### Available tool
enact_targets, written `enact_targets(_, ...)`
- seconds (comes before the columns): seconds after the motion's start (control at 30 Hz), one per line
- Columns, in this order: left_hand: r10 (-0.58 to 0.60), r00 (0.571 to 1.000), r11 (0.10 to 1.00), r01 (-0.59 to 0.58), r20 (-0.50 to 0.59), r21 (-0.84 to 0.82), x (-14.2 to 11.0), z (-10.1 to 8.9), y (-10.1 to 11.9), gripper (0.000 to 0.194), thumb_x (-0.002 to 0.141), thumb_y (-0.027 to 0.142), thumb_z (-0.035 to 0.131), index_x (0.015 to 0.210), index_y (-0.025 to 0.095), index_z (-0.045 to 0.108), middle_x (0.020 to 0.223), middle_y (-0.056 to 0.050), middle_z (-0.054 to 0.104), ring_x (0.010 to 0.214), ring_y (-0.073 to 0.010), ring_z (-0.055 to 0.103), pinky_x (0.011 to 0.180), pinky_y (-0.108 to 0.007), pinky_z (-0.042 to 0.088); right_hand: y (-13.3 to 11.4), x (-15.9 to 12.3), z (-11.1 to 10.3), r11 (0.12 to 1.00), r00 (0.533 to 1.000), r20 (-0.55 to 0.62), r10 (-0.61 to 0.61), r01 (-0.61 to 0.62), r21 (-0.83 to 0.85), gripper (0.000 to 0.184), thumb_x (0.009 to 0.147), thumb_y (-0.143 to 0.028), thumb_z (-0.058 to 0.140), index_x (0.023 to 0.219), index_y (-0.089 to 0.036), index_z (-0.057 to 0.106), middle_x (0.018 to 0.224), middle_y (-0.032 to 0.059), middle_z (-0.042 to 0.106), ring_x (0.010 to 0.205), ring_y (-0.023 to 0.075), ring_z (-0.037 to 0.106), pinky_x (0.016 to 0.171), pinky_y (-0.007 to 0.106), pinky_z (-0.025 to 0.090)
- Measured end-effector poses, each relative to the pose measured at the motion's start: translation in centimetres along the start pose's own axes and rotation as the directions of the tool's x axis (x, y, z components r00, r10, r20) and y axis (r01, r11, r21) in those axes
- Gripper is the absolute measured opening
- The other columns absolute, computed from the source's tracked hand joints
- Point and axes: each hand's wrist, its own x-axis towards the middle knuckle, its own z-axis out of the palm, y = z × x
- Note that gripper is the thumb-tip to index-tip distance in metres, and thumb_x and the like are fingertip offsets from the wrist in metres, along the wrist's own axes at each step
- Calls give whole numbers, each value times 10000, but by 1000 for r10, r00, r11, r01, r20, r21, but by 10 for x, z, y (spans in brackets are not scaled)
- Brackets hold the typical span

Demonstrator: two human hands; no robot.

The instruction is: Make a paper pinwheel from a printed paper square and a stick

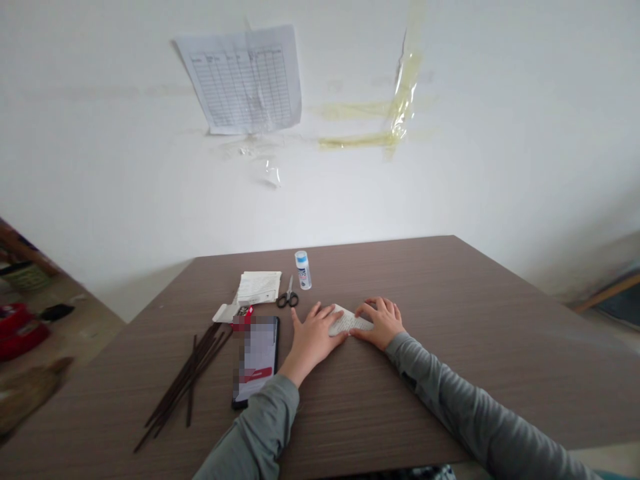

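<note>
Before us stretches a brown table (pixel 475 373), bearing a bundle of dark sticks (pixel 183 375) just left of the phone (pixel 260 353). Right of the phone, our left hand (pixel 313 337) rests with fingers spread; farther right, our right hand (pixel 383 323) has its fingers curled — whether they pinch, we cannot tell. Beyond the phone lies a stack of slips (pixel 260 287); right of it, printed paper (pixel 345 322) lies under the fingers of both our hands. A red box (pixel 242 322) sits by the phone's far left corner — beyond its far right corner, a bottle (pixel 303 272) stands upright near scissors (pixel 287 298).
</note>
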Motion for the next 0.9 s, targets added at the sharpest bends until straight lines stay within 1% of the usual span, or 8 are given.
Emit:
enact_targets(0.17,-21,1000,1000,20,24,20,1,1,-5,620,1205,422,867,1818,483,799,1996,-49,673,1957,-530,461,1563,-1019,151,-10,-3,-16,1000,994,102,25,-26,8,550,1039,-576,990,1586,-582,943,1946,36,682,1922,540,425,1589,766,300)
enact_targets(0.27,-36,999,999,36,14,34,0,-1,-9,641,1185,406,885,1816,481,804,2003,-61,663,1961,-537,452,1565,-1008,187,-12,-5,-21,1000,989,149,16,-18,17,554,1072,-587,970,1624,-601,922,2013,17,626,1960,546,363,1600,782,268)
enact_targets(0.37,-43,999,998,43,4,38,-5,-5,-13,610,1186,388,875,1785,492,831,2017,-58,648,1959,-536,456,1562,-994,204,-11,-7,-19,1000,994,112,16,-18,21,529,1067,-538,984,1592,-595,944,1993,21,655,1944,553,391,1591,765,301)
enact_targets(0.5,-76,997,996,75,18,50,-11,-10,-16,565,1194,386,844,1741,530,860,2053,-50,605,1976,-555,413,1521,-1053,176,-9,-9,-16,999,998,52,-27,25,44,512,1080,-487,957,1583,-584,952,1939,33,703,1914,553,422,1561,751,340)
enact_targets(0.6,-92,995,994,89,42,63,-13,-14,-18,547,1202,408,823,1724,568,865,2073,-39,579,1992,-565,372,1499,-1077,178,-10,-10,-22,999,996,88,-22,20,31,521,1080,-503,959,1595,-583,946,1928,37,705,1900,557,445,1558,790,344)
enact_targets(0.7,-104,992,991,98,65,87,-14,-16,-19,561,1219,411,792,1750,584,838,2099,-35,541,2012,-551,329,1495,-1071,194,-13,-9,-28,1000,991,132,-4,2,16,546,1099,-518,954,1638,-593,918,1969,32,669,1939,553,403,1583,826,294)
enact_targets(0.8,-116,990,989,107,82,104,-17,-19,-20,574,1222,391,782,1754,601,830,2107,-28,528,2018,-549,313,1495,-1071,199,-14,-9,-30,1000,989,147,-10,6,22,559,1111,-519,949,1663,-592,901,1999,38,639,1964,548,369,1592,843,264)
enact_targets(0.9,-129,988,985,118,86,126,-20,-24,-24,571,1233,351,746,1729,614,844,2105,-15,528,2024,-542,300,1496,-1075,187,-12,-8,-28,1000,990,143,-9,6,21,561,1103,-510,960,1654,-602,903,1997,43,637,1956,541,386,1590,855,269)
